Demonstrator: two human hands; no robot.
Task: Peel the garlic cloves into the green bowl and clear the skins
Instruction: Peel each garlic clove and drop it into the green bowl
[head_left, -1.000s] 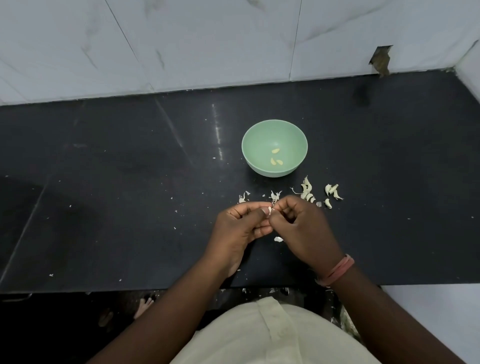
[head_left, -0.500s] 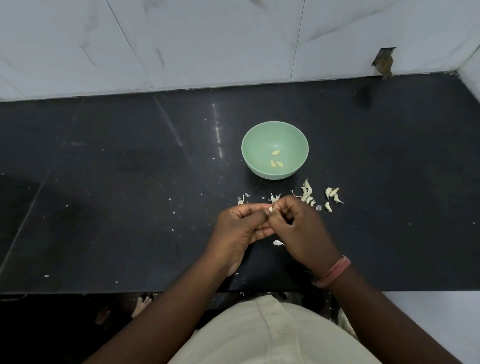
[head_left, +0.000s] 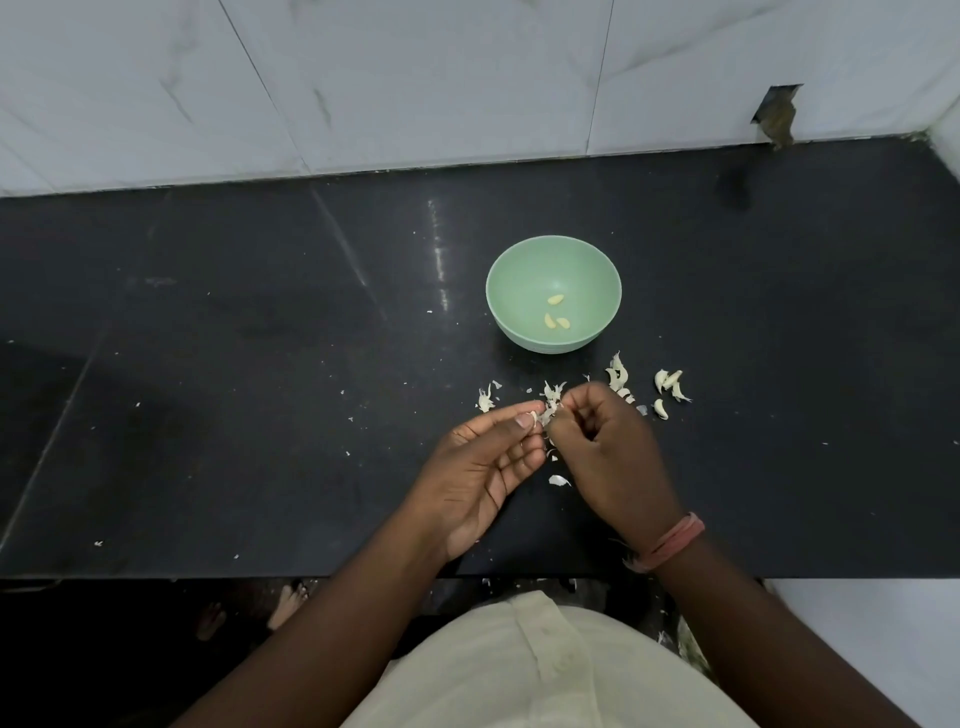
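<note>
Both hands meet over the black counter, just this side of the bowl. Her left hand is turned palm up, thumb and forefinger pinching a small garlic clove at its tip while the other fingers curl loosely beneath. Right hand — fingers bent in close — nips the papery skin that trails off the clove, so the two hands are almost touching at that one spot. A pink band sits on the right wrist.

Beyond the hands stands the green bowl, upright, with three peeled cloves lying in its bottom — one apart, two close together. Between bowl and hands the counter is littered with skins: a scrap to the left, a curled heap just beyond the right hand's knuckles, and a little cluster of pale pieces farther right; whether those are husks or whole cloves I can't tell from here. One white flake lies below the hands, near the right palm. Tiny crumbs are sprinkled across the dark surface. White tiled wall runs behind the counter.
</note>
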